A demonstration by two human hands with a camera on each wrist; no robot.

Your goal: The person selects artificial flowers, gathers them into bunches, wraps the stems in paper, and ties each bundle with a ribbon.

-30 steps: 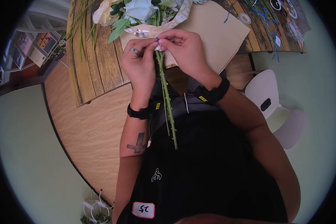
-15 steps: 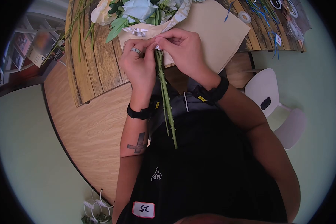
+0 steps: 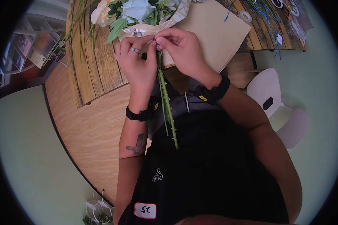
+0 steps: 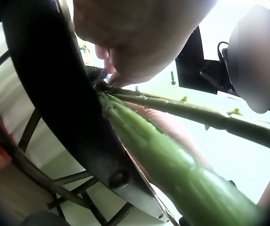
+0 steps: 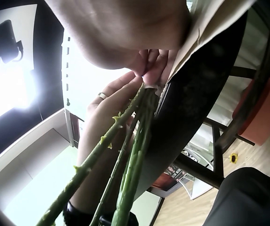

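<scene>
A bouquet with a pale blue rose (image 3: 138, 9) and a cream flower (image 3: 102, 14) lies wrapped in patterned paper (image 3: 178, 18) at the table's edge. Its thorny green stems (image 3: 166, 101) hang over the edge toward the person's lap. Where wrap and stems meet, both hands work fingertip to fingertip on a small blue tie (image 3: 154, 39). My left hand (image 3: 136, 62), wearing a ring, pinches it between thumb and index finger. My right hand (image 3: 184, 48) pinches at it from the other side, fingers curled. In the right wrist view, the stems (image 5: 132, 165) gather just below the fingertips.
Brown wrapping paper (image 3: 218, 28) lies under the bouquet on the wooden table (image 3: 97, 63). Loose green stems (image 3: 80, 30) lie at the left. A tape roll (image 3: 245, 16) and blue strands (image 3: 268, 23) lie at the right. A white chair (image 3: 264, 88) stands right of the person.
The left hand has shifted slightly left, its fingertips drawing a little apart from the right hand's, and the blue tie shows between them again. The stems swung slightly left.
</scene>
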